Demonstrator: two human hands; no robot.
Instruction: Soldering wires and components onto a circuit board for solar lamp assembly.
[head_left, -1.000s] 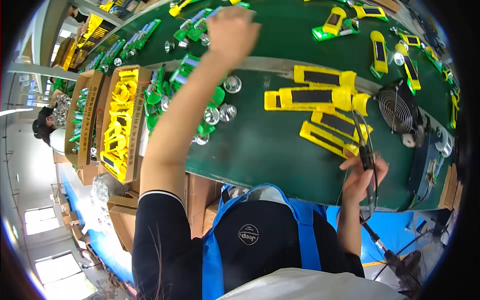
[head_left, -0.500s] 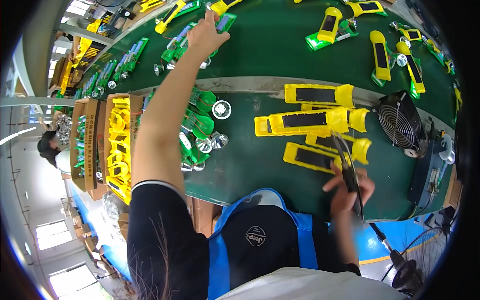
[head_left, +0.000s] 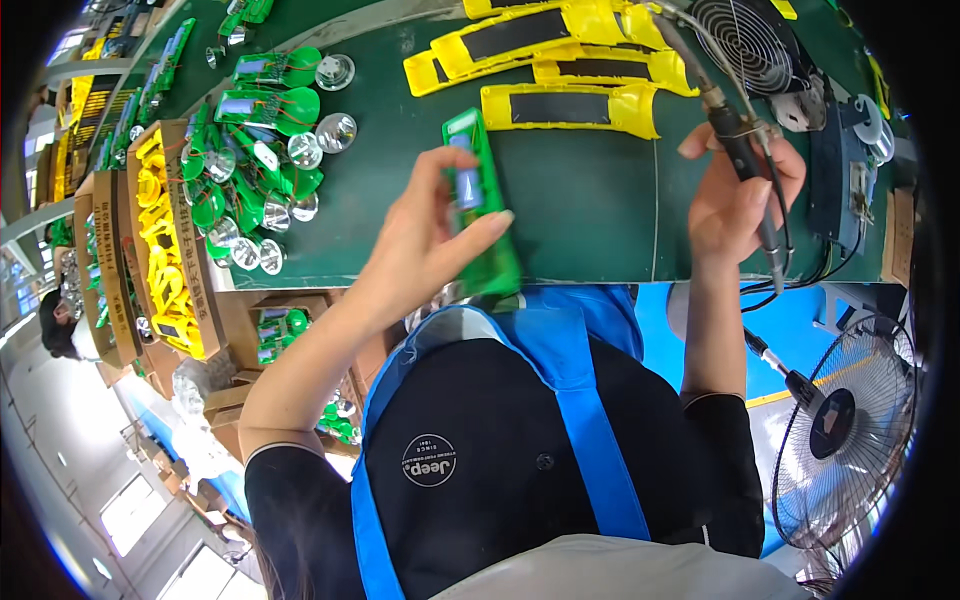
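Close to the table's near edge, my left hand (head_left: 425,225) has its thumb and fingers around a green flashlight housing (head_left: 500,262). The housing stands tilted lengthwise, and a blue-violet battery cell (head_left: 467,185) shows inside it. On the right, my right hand (head_left: 745,195) grips the black handle of a soldering iron (head_left: 738,145). Its metal end points up and left, over the right end of the yellow housing shells, and its cord trails down past the wrist. Several yellow shells with dark panels (head_left: 570,108) lie overlapping beyond my hands.
Green housings with wired silver reflectors (head_left: 335,132) crowd the table's left side. Beside them stands a carton of yellow parts (head_left: 165,250). At the right are a black fan unit (head_left: 740,40) and a spool of wire (head_left: 872,125). A floor fan (head_left: 835,425) stands below the table.
My left hand has come back from the far conveyor to the near edge, now with a green flashlight housing. My right hand still holds the soldering iron. The view has shifted.
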